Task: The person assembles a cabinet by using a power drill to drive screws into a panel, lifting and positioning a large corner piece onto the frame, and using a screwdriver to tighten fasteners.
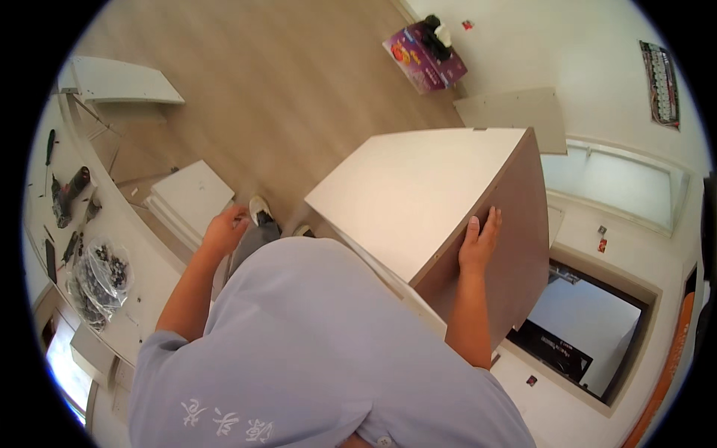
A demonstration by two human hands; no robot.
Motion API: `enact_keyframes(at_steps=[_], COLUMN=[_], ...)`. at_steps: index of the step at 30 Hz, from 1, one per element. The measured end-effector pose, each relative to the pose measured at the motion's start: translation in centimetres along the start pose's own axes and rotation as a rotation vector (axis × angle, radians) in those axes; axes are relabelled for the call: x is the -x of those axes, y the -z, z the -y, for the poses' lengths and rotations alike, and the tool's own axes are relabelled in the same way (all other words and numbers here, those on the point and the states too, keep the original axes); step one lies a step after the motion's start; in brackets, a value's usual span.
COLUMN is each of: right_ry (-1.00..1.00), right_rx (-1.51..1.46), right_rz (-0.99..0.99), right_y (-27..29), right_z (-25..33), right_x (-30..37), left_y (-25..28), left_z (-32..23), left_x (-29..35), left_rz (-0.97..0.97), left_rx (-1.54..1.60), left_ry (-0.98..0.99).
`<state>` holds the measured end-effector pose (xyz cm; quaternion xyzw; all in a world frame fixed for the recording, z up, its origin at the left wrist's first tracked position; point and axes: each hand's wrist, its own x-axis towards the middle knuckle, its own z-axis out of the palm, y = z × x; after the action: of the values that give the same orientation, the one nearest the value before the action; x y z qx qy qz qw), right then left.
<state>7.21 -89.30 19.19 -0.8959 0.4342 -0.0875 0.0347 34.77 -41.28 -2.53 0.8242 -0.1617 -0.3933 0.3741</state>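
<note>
A white and brown box-shaped cabinet [418, 194] stands tilted in front of me, its pale face turned up. My right hand [479, 243] lies open against its brown side panel [515, 239], fingers pointing up near the edge. On the other side, my left hand [225, 230] hangs in the air with its fingers curled in. Whatever it may hold is hidden or too small to name. Below and left of that hand are stacked white panels [196, 190]. My left hand is apart from the cabinet.
Along the left runs a white worktop [131, 261] bearing a power drill [71, 196], a screwdriver [50, 147] and clear bags of small fittings [103, 276]. White boards [123, 81] lie beyond it. A purple box [424, 58] sits by the far wall. At right is a framed opening [590, 321].
</note>
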Motion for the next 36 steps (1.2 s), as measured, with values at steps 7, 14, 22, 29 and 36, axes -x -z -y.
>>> enact_keyframes(at_steps=[7, 14, 22, 29, 36], right_ry=[-0.387, -0.386, -0.261, -0.432, -0.675], right_rx=[0.191, 0.197, 0.052, 0.148, 0.291], right_rz=[0.141, 0.084, -0.052, -0.078, -0.008], right_y=[0.1, -1.6, -3.5, -4.8, -3.1], right_z=[-0.2, 0.2, -3.2, -2.0, -1.6], right_x=[-11.2, -17.1, -15.7, -18.2, -30.6], left_y=[4.9, 9.6, 13.0, 17.5, 24.0], left_z=[0.2, 0.9, -3.5, -13.0, -12.7], left_x=[2.5, 2.4, -5.2, -18.1, -35.1], left_rz=[-0.040, -0.062, 0.080, 0.167, 0.091], left_rx=[-0.106, -0.105, -0.032, -0.112, -0.159], left_ry=[-0.003, 0.060, 0.027, 0.087, 0.087])
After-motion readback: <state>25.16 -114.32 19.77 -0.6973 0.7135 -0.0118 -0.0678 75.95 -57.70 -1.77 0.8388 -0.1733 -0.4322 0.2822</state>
